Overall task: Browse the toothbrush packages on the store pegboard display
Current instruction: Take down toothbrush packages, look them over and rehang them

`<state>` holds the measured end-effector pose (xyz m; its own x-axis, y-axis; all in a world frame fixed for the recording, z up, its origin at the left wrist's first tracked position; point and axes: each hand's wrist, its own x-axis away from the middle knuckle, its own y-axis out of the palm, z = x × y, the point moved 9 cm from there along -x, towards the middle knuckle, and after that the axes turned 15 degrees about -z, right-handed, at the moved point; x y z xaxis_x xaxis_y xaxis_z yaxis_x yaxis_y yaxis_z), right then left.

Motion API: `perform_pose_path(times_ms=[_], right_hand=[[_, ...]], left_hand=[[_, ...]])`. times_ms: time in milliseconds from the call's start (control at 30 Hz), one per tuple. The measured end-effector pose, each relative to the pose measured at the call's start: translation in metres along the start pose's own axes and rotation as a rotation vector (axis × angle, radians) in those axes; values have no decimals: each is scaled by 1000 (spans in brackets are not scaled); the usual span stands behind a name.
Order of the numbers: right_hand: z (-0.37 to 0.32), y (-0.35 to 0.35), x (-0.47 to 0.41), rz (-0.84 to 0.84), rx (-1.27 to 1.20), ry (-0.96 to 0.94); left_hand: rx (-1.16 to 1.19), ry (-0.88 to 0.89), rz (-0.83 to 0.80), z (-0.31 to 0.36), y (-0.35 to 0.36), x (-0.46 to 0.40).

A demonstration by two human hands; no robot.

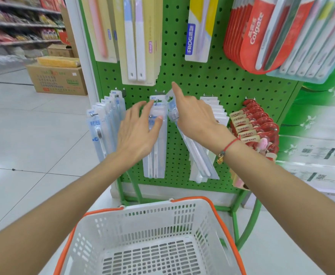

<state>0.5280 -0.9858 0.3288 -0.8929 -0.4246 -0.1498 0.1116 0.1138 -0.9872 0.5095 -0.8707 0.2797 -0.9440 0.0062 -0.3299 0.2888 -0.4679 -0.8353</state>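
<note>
White basket (123,221) below green pegboard (198,80), tiled floor (33,126)

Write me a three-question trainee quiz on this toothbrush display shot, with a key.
1. True or false: the white basket below the green pegboard already holds a toothbrush package.
2. Which hand holds a clear package swung off at a slant? A) left hand B) right hand C) neither
3. Fill in: the red packages hanging at upper right carry the brand name ____.

Key: 1. False, no package shows in it. 2. B; the left hand's fingers rest on the hanging stack beside it. 3. Colgate.
</note>
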Motion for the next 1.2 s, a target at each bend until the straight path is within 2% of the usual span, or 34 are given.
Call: perform_pose_path(times_ms=[300,433,567,633,833,1033,1200], right_hand=[[11,2,-39,-175,-21,-83],[15,-3,-42,-131,-14,-91],[14,6,-46,-139,-23,-118],[15,10,-47,-115,-43,-129],[13,30,-51,-178,-192,-243],[2,32,-57,-184,-85,-238],[-3,42,-63,-228,-71,-248]], left_hand=[[-38,104,35,-5,-2,-3],[260,65,38,-13,-2,-11],[765,-111,-22,-26,5,-24],[867,-188,-42,-32,6,-29],[919,-324,-175,-43,11,-34],[858,-250,-100,-34,1,-38],[839,-244,-136,-28,4,-41]])
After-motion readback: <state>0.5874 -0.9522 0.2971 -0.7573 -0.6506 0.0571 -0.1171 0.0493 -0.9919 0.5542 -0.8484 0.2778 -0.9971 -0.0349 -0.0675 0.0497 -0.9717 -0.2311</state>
